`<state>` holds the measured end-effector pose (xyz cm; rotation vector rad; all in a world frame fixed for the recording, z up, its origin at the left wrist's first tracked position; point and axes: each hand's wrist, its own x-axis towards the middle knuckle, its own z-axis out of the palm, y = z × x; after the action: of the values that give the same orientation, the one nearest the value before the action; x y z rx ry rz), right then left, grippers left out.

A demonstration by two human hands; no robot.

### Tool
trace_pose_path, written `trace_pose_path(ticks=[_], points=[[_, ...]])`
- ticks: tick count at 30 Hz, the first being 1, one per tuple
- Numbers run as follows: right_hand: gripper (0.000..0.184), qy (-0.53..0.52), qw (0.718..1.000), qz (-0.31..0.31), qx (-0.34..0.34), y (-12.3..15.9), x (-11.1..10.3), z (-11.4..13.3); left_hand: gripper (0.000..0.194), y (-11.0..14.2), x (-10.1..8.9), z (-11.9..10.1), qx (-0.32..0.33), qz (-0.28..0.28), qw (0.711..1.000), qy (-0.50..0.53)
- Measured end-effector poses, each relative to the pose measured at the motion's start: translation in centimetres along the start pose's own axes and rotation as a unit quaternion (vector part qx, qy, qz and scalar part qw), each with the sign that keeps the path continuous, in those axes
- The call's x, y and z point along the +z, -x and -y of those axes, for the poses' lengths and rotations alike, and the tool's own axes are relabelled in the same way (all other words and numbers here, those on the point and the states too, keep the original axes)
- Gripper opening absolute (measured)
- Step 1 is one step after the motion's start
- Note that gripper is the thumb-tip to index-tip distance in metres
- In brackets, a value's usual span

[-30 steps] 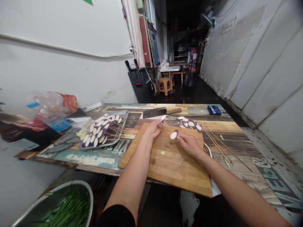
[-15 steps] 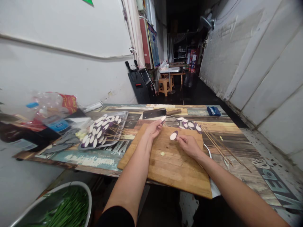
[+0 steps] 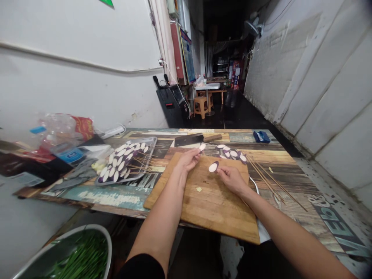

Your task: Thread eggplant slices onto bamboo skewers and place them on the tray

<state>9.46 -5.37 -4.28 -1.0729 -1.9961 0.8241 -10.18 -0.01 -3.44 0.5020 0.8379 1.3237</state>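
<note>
1. The right hand (image 3: 232, 179) pinched a skewered eggplant slice (image 3: 213, 167) just above the cutting board (image 3: 209, 201).
2. The left hand (image 3: 188, 159) gripped another pale slice (image 3: 202, 147) in its fingertips over the board's far edge.
3. Loose eggplant slices (image 3: 232, 152) lay just beyond the board, with bare bamboo skewers (image 3: 270, 177) to their right.
4. A cleaver (image 3: 190, 139) rested farther back on the table (image 3: 290, 162).
5. A tray (image 3: 151, 144) of skewered slices sat to the left.

The surface (image 3: 290, 182) carried a cutting board (image 3: 209, 201) at its near edge, a tray (image 3: 149, 153) leftward, skewers (image 3: 273, 180) rightward.
</note>
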Motion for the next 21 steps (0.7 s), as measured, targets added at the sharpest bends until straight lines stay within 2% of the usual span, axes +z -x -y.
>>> trace_pose_path(ticks=[6,21], points=[[0.028,-0.01,1.0,-0.012,-0.002,0.1,0.2,-0.4,0.011,0.2,0.3,-0.3,-0.051,0.006,0.997,0.049],[0.028,-0.017,0.999,-0.032,0.009,0.2,0.4,-0.1,0.01,1.1,1.3,0.0,-0.014,0.023,0.999,-0.025]])
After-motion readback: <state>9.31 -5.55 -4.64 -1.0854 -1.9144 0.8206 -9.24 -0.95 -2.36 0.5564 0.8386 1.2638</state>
